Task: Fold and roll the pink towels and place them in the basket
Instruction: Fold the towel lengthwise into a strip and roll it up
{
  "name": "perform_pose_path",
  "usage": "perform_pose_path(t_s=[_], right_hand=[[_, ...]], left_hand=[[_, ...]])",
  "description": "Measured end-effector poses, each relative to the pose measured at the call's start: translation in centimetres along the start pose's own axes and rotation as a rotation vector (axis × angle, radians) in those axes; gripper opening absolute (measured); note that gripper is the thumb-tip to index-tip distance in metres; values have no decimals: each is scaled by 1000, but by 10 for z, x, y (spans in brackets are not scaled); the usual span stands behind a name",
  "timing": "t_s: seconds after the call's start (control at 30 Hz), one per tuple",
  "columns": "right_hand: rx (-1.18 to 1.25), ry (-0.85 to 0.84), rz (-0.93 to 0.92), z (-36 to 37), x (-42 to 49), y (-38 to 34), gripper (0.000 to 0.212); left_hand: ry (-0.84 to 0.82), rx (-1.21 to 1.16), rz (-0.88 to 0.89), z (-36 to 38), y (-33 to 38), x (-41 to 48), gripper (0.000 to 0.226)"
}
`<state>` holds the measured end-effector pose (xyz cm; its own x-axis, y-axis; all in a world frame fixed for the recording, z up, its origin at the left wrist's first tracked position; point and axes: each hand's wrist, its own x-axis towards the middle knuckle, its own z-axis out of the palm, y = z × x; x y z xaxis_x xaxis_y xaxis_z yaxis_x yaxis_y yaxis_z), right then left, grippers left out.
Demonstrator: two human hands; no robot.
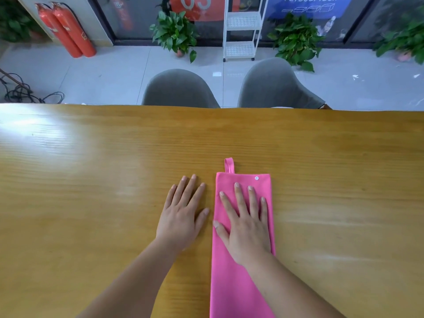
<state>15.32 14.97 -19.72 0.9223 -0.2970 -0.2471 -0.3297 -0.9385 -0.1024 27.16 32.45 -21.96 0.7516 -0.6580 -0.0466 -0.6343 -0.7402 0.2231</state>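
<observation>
A pink towel (231,285) lies folded into a long narrow strip on the wooden table (91,180), running from the near edge away from me. Its far end has a small hanging loop and a white snap button. My right hand (246,223) rests flat on the strip's far half with fingers straight and spread. My left hand (183,214) lies flat on the bare table just left of the towel, fingers straight, not touching the cloth. No basket is in view.
Two grey chairs (179,90) stand at the table's far edge. Beyond them are potted plants (175,33), a white wire shelf cart (242,28) and two red fire extinguishers (68,31) on the tiled floor.
</observation>
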Motion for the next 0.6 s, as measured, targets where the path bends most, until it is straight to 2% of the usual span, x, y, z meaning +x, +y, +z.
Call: perform_pose_path(t_s=[0.37,0.6], right_hand=[[-31,-20,35,1,8,-2,86],[-45,33,41,-1,60,6,86]], left_hand=[[49,-10,-26,2,1,0,68],[61,30,-25,4,0,0,67]])
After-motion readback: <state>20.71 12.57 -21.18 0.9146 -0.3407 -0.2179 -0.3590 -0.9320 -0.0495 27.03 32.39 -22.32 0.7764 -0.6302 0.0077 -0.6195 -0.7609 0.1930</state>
